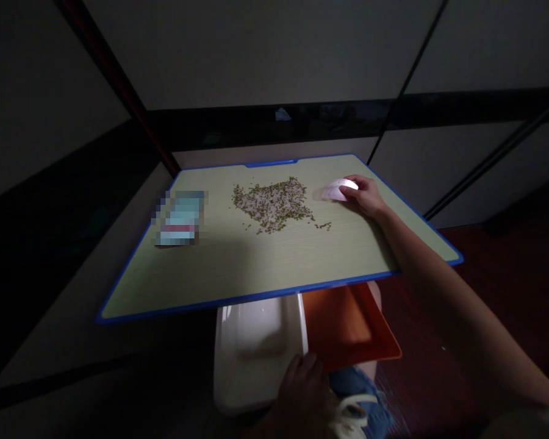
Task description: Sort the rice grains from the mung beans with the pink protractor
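My right hand (362,194) is above the right part of the board, pinching a thin, pale, curved card (341,188) between thumb and fingers. The card glows brightly near its upper edge. Left of it lies a spread pile of pale grains mixed with small green beans (274,206), with a few beans strayed toward the card. Down in the shadow, my left hand (305,379) has its fingers curled over the near right rim of a white plastic tub (224,366). An orange tray (343,323) sits directly right of the tub, partly under the board.
The pile rests on a pale tabletop with a blue edge (302,256). A blurred-out, pale blue-green flat item (180,219) lies at its left side. Behind stand light cabinet panels (274,55) with a dark band. My knee in torn jeans (359,390) is below.
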### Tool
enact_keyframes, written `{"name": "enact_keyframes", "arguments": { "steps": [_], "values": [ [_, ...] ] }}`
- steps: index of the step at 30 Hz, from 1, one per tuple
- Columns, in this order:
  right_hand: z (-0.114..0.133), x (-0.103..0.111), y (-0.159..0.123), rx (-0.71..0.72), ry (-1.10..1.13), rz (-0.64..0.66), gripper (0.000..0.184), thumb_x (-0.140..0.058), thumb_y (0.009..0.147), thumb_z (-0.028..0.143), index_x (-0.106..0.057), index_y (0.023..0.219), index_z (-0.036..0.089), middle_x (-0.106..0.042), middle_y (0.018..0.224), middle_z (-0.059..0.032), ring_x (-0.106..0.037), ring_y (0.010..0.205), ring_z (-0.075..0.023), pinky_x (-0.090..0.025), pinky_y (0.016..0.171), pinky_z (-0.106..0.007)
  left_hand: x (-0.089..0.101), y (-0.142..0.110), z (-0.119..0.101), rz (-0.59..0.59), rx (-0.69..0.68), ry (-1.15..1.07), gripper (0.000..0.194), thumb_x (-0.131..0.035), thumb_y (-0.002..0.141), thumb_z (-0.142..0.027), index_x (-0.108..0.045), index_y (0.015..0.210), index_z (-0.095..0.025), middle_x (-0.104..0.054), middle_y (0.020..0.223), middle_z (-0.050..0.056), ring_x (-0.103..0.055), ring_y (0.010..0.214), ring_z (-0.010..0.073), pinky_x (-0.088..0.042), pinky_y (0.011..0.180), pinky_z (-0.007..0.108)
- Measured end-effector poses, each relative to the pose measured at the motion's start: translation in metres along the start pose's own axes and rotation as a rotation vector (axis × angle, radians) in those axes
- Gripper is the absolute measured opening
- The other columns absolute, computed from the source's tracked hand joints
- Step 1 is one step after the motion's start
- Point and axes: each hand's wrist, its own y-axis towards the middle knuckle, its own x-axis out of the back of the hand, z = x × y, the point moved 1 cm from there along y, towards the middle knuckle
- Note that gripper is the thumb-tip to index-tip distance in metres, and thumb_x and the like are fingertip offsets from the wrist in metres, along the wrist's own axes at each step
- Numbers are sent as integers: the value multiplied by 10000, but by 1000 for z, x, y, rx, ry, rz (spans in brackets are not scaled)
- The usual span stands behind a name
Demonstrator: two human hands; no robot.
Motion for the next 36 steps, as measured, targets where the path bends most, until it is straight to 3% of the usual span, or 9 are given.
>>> {"name": "enact_keyframes", "arguments": {
  "steps": [4, 11, 17, 21, 29, 34, 36],
  "values": [
    [-2, 1, 1, 1, 10, 0, 255, -698, 579, 258, -579, 788, 173, -538, 675, 12, -485, 554, -100, -448, 531, -276, 5, -2, 5, -41, -32, 17, 86, -559, 793, -231, -621, 813, -173, -646, 819, 9, -544, 814, 147, -392, 717, 279],
    [1, 1, -2, -6, 14, 4, 236, -702, 585, 246, -578, 775, 180, -546, 675, 10, -489, 549, -101, -454, 532, -277, -2, -7, 10, -160, -63, 33, 128, -602, 766, -302, -592, 725, -181, -620, 757, 1, -527, 770, 143, -377, 664, 274],
    [6, -2, -6, -23, 1, -3, 242, -709, 574, 271, -581, 758, 180, -554, 666, 9, -490, 534, -100, -463, 528, -281, 3, -10, 7, -147, -31, -11, 122, -618, 736, -298, -585, 725, -181, -614, 739, 14, -517, 756, 152, -382, 653, 278],
    [9, -4, -8, -32, -7, -8, 227, -712, 570, 257, -594, 747, 176, -565, 668, 9, -492, 540, -97, -459, 540, -272, -4, -14, 5, -171, -61, 1, 143, -590, 743, -330, -592, 734, -188, -622, 716, 16, -518, 708, 156, -371, 602, 295],
    [13, -6, -11, -41, -45, -2, 234, -725, 552, 255, -618, 739, 166, -553, 626, 16, -464, 526, -86, -413, 489, -226, -27, -12, 8, -355, -118, 158, 212, -593, 737, -344, -556, 606, -182, -628, 648, 20, -547, 668, 145, -371, 554, 264],
    [11, -6, -10, -51, -46, 23, 234, -729, 554, 257, -626, 744, 168, -553, 604, 22, -472, 515, -85, -412, 493, -222, -17, -9, 7, -648, -118, 89, 250, -526, 788, -273, -509, 554, -186, -617, 619, -5, -536, 573, 109, -356, 483, 252],
    [11, -6, -10, -58, -39, 33, 234, -731, 555, 260, -625, 743, 171, -561, 608, 20, -483, 516, -88, -420, 501, -228, -10, -8, 7, -673, -89, 84, 240, -497, 803, -265, -526, 578, -189, -633, 657, -1, -554, 600, 116, -381, 494, 252]
  ]
}}
